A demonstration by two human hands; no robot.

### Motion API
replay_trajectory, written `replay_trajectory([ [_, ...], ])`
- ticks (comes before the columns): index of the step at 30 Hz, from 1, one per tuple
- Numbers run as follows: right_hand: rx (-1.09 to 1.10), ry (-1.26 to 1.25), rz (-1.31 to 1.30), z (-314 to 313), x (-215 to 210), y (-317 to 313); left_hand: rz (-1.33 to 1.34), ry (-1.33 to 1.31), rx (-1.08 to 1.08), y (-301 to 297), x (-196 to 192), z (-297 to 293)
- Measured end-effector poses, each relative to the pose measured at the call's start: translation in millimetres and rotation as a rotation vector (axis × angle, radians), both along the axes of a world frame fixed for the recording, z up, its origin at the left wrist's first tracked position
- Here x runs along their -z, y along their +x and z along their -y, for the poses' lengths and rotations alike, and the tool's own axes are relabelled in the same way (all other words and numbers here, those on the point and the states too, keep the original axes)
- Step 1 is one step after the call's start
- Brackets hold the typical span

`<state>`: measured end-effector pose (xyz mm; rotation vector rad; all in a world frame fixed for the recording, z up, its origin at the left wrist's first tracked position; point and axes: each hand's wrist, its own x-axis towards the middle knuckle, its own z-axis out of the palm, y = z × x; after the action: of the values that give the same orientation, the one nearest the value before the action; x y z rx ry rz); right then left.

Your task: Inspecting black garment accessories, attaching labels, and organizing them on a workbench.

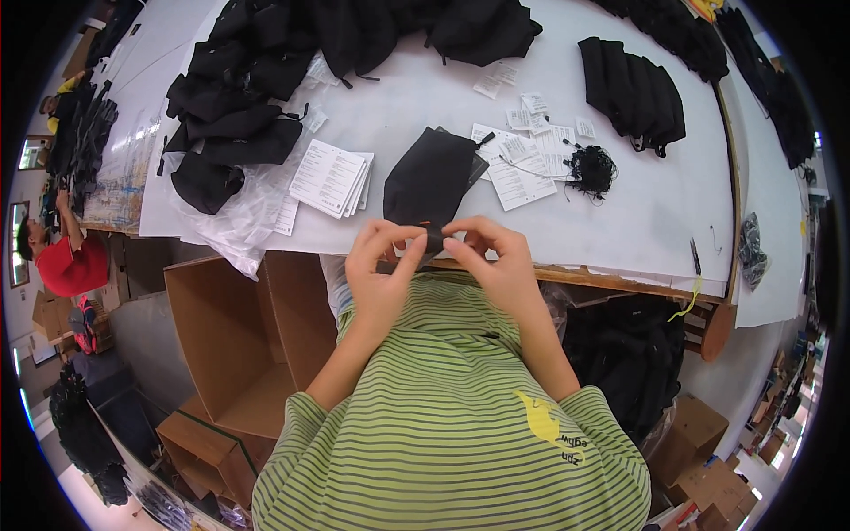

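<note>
A flat, dark black fabric piece (429,181), pouch-like in shape, lies on the white table with its narrow end at the front edge. My left hand (382,261) pinches that near end between thumb and forefinger. From the other side my right hand (498,261) pinches the same end, its fingertips close to the left ones. A small orange-brown mark shows on the cloth just above my fingertips. What exactly lies between the fingertips is partly hidden. Partly under the fabric's right side is a dark card-like edge (478,168).
White printed cards (329,180) are stacked to the left, with more cards (522,181) and a tangle of black strings (591,171) to the right. Black fabric pieces (235,97) heap at the back left; others (630,93) lie right. Thread snips (695,257) rest near the right corner. An open carton (226,336) stands below left.
</note>
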<state>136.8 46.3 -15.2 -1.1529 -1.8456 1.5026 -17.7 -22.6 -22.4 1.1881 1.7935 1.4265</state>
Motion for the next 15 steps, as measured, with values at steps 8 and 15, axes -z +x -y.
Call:
replay_trajectory([
  [8,0.04,-0.535,-0.65,-13.3,2.0,18.0,0.656,0.06,0.168,-7.8,-25.8,2.0],
  [15,0.046,-0.569,-0.706,-10.2,-3.9,15.1,0.453,-0.079,0.176,3.2,-28.3,2.2],
])
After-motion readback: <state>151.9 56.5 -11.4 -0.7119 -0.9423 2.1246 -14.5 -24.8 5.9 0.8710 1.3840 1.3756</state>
